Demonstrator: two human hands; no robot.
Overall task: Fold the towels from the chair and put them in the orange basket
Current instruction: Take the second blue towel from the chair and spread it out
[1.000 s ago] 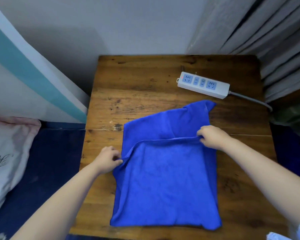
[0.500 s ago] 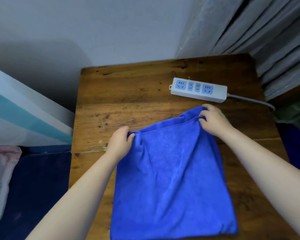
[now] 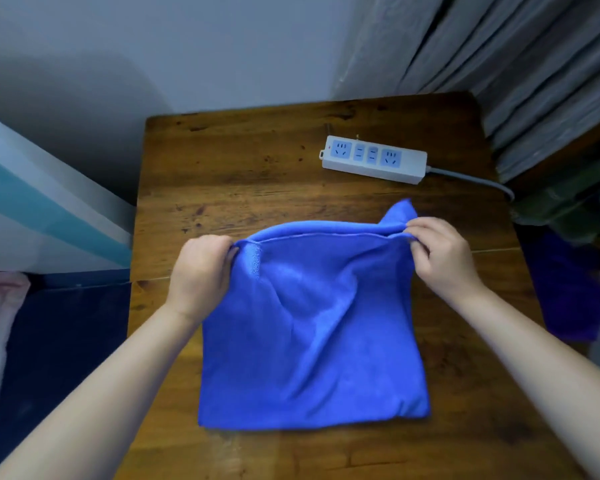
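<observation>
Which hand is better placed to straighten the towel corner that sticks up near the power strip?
The right hand. It already pinches the blue towel just beside that raised corner, close to the power strip. The left hand grips the opposite corner.

A solid blue towel (image 3: 312,327) is lying on a brown woodgrain table (image 3: 243,181); at one o'clock, a white power strip (image 3: 373,159) is showing pale-blue sockets.

left hand (image 3: 201,271) pinching blue towel (image 3: 312,334) corner, right hand (image 3: 442,258) pinching opposite corner
</observation>
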